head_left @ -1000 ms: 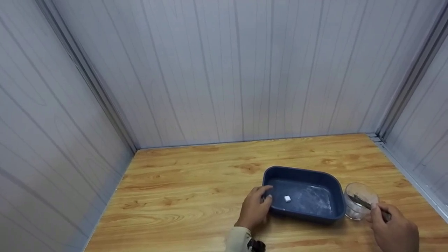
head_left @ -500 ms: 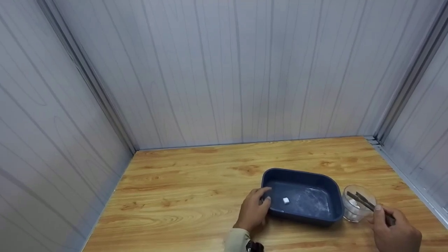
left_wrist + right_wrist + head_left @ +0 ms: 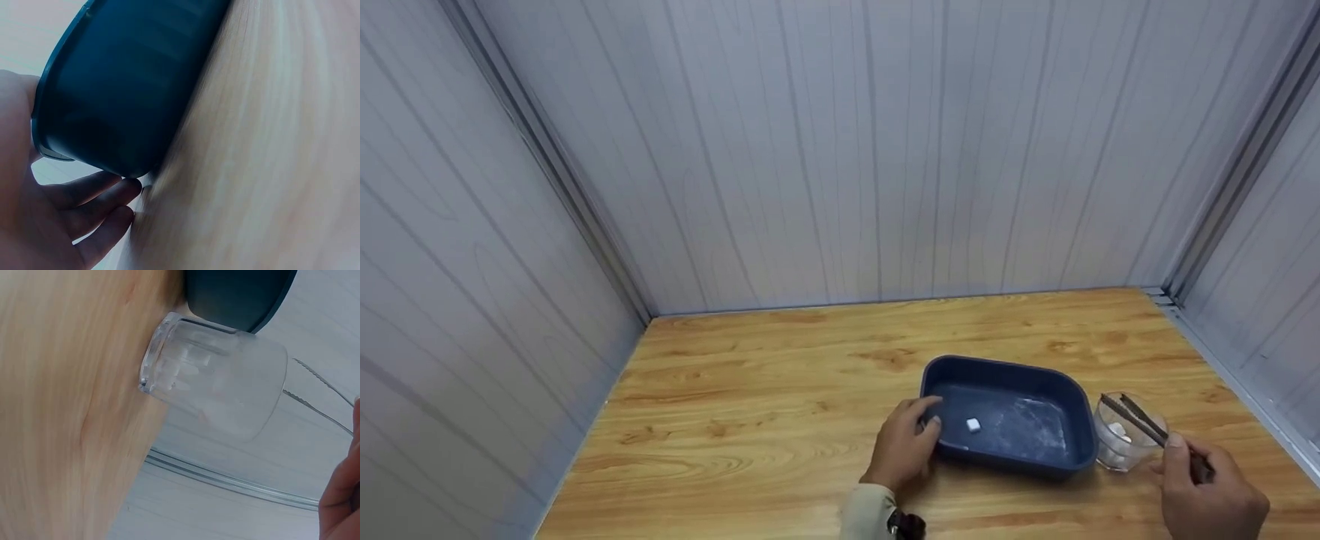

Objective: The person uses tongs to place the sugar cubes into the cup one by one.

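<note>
My left hand [image 3: 904,444] grips the left end of a dark blue rectangular tub [image 3: 1005,463], its thumb and index finger at the rim; the left wrist view shows other fingers beneath the tub's corner. One small white cube [image 3: 973,425] lies inside, near whitish smears on the tub's floor. In my right hand [image 3: 1215,487] are dark metal tweezers [image 3: 1149,427], held over a clear glass [image 3: 1112,457]. Their serrated tips stand apart with nothing between them, just above the glass's rim in the right wrist view. Several white cubes [image 3: 183,371], blurred through the glass, lie at its bottom.
The glass stands close to the tub's right end on a wood-grain table [image 3: 750,390]. Pale panel walls [image 3: 840,150] enclose the table at the back and on both sides.
The tweezers have risen from inside the glass to above its rim, and their tips have spread apart. My left hand and the tub have hardly moved.
</note>
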The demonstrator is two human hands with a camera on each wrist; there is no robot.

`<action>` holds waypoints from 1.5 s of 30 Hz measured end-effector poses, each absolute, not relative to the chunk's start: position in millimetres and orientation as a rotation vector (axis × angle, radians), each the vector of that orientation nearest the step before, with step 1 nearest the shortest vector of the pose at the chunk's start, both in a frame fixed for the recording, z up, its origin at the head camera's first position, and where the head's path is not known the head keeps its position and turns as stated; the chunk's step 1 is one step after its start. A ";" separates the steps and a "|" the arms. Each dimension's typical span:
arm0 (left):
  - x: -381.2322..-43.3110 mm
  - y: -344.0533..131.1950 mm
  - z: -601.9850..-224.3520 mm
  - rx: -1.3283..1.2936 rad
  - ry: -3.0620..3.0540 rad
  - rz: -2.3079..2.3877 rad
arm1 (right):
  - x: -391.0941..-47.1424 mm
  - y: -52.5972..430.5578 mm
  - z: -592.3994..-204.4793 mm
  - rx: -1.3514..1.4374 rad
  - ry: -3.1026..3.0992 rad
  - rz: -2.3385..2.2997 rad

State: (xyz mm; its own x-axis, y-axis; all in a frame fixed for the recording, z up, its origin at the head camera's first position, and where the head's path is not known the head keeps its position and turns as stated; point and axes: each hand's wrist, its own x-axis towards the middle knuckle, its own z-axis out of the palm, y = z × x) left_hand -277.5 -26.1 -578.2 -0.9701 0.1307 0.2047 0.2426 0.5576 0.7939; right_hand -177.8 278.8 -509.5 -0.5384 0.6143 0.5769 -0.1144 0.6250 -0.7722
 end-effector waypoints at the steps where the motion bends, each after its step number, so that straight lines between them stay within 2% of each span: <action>1: -277.7 -26.2 -577.9 -0.328 -2.662 -1.380 | -178.4 278.3 -509.2 -0.379 -1.918 0.989; 20: -279.5 -24.4 -577.8 -0.303 -2.662 -1.416 | -181.9 257.4 -510.8 -0.361 -2.042 0.945; 45: -278.9 -23.4 -576.8 -0.262 -2.681 -1.376 | -191.5 216.4 -535.0 -0.036 -2.101 0.954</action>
